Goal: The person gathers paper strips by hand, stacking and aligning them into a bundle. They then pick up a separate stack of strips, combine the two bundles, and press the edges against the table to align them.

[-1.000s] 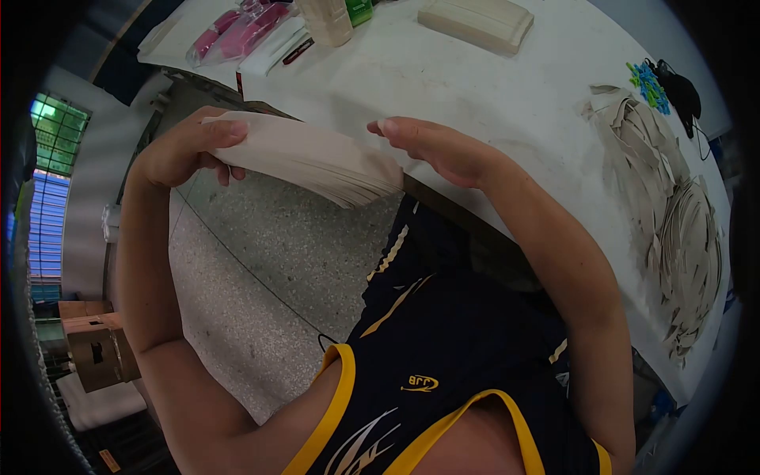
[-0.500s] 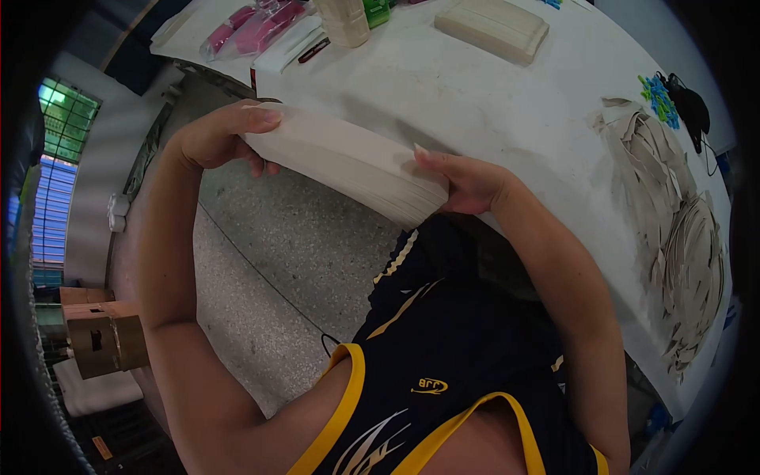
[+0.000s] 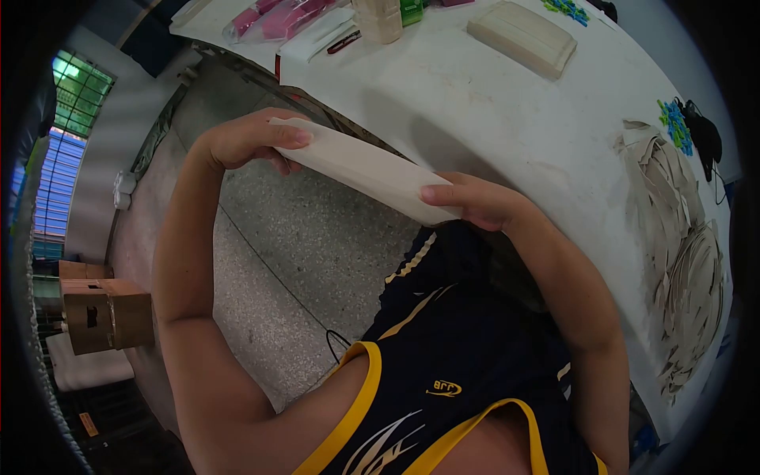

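Between my two hands is a long stack of off-white sheets [image 3: 364,170], held out past the near edge of the white table [image 3: 451,95]. My left hand [image 3: 257,141] closes on the stack's far left end, thumb on top and fingers curled beneath. At the other end my right hand [image 3: 479,199] grips it, with the thumb pressed on the upper face and the fingers hidden behind. The sheets' material cannot be made out.
A beige block-like stack [image 3: 522,38] lies on the table. Cream offcuts [image 3: 681,229] pile at the right, near blue and green clips [image 3: 675,127] and a black object [image 3: 701,138]. Pink items in plastic [image 3: 289,17] and a dark red tool [image 3: 343,42] lie farther back. Cardboard boxes [image 3: 107,317] stand left.
Both hands and the stack have shifted slightly right and down in view. The stack has tilted, so its layered front edge no longer shows. My view has turned a little.
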Demonstrator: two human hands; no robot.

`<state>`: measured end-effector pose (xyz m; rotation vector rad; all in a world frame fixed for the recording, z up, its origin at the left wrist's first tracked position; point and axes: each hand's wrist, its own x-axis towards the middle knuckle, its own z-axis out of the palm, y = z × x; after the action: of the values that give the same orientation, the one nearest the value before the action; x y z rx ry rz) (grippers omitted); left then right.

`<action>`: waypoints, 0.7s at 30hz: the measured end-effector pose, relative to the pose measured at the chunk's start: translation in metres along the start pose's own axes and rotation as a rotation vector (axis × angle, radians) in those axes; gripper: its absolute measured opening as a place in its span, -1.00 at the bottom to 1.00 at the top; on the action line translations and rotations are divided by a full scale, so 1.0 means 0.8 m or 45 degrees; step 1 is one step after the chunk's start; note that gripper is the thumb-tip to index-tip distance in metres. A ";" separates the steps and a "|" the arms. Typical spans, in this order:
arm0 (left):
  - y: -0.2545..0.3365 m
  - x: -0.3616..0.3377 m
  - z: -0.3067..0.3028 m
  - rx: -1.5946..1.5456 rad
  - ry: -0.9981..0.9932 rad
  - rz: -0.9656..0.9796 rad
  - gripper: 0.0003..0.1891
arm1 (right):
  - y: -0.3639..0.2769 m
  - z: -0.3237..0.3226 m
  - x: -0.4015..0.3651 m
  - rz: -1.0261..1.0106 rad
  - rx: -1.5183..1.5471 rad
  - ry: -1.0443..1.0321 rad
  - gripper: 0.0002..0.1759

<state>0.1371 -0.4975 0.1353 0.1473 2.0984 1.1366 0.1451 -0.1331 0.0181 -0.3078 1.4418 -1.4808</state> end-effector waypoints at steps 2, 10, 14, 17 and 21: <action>-0.027 0.001 0.006 -0.196 0.098 0.048 -0.32 | -0.001 0.010 0.009 -0.011 -0.075 0.025 0.16; -0.062 -0.034 0.043 -0.602 0.159 -0.052 -0.26 | 0.041 0.057 0.077 0.231 -0.568 0.183 0.04; -0.049 -0.046 0.078 -0.589 0.187 0.019 -0.19 | 0.067 0.066 0.093 0.235 -0.384 0.235 0.03; 0.008 -0.063 0.115 -0.574 0.195 0.171 -0.15 | 0.099 0.054 0.141 0.230 -0.389 0.166 0.03; 0.070 -0.087 0.126 -0.502 -0.004 0.415 -0.11 | 0.080 0.063 0.112 0.342 -0.193 0.244 0.01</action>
<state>0.2398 -0.4241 0.1820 0.3099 1.8458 1.7183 0.1712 -0.2187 -0.0637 -0.0607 1.6813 -1.2113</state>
